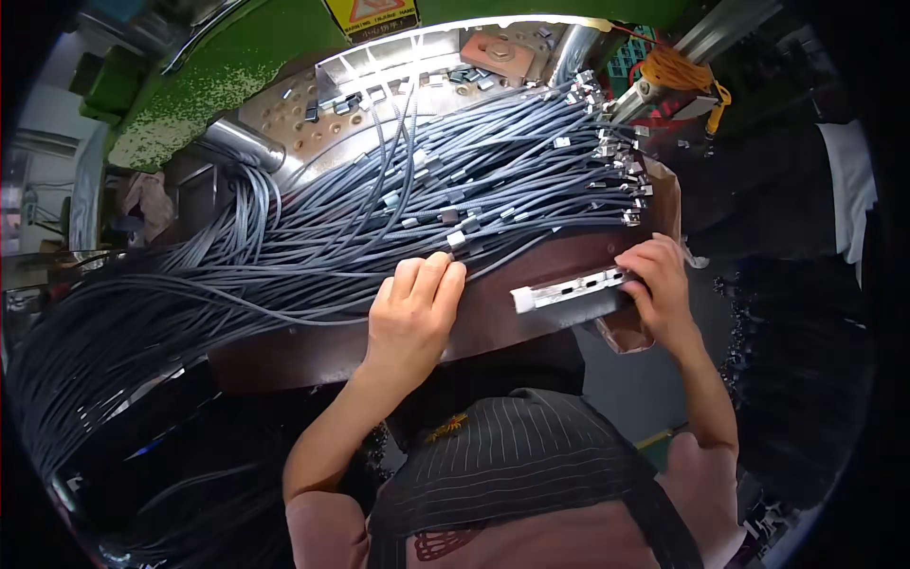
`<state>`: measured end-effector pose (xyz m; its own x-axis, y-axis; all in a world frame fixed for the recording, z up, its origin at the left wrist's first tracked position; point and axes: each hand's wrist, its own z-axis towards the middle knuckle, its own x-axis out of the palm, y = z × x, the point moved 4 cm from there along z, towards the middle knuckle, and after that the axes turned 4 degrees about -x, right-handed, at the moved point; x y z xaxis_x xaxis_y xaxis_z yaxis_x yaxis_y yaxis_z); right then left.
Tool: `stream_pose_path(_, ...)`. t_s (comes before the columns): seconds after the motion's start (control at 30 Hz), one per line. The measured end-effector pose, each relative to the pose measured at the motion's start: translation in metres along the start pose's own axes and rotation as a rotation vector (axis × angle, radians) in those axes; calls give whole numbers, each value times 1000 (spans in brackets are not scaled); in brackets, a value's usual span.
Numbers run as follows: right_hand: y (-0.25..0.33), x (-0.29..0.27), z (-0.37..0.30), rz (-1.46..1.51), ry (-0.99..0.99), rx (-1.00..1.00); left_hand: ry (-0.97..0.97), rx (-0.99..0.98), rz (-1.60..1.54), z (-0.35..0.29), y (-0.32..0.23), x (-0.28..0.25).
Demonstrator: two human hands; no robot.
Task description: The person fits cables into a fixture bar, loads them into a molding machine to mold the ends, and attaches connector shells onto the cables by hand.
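Observation:
A large bundle of grey cables [351, 223] lies across the work surface, most with silver metal connectors [633, 190] at their right ends. My left hand [414, 308] is closed at the near edge of the bundle, and a grey cable runs into its curled fingers. Just beyond its fingertips is a small silver metal piece [457, 239]. At the near right edge of the surface sits a pale metal bar with dark slots [567, 290]. My right hand [661, 280] has its fingers and thumb closed on the bar's right end; the fingertips are partly hidden.
Behind the cables, loose metal clips [341, 104] lie on a lit metal plate near a reddish block [498, 55]. A green machine frame [237, 76] arches over the back. Orange coiled cord [675, 71] hangs at the upper right. The brown surface [313, 356] ends just before me.

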<state>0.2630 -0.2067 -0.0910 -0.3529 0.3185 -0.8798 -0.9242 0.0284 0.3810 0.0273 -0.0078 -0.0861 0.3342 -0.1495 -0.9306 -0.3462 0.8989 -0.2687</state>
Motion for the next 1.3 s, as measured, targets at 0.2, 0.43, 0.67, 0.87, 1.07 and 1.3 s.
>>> stream_pose_path(0.2,30,23,19,66,-87,-65,182,-13,170,12,-3,8)
stream_pose_path(0.43,24,9,35,269,-7,-43,170,-136,4,6,7,3)
stream_pose_path(0.67,24,10,77,77,-100,-84,371,-429,-689,12,13,-64)
stream_pose_path(0.87,24,16,101,-214,-177,-232,849,-461,-1087,-4,16,-67)
stream_pose_path(1.07,47,37,116,-211,-78,-388,620,-555,-1236,29,-38,9)
stream_pose_path(1.3,40,-16,97,-208,-36,-190,450,-837,-1411,2,-16,-1)
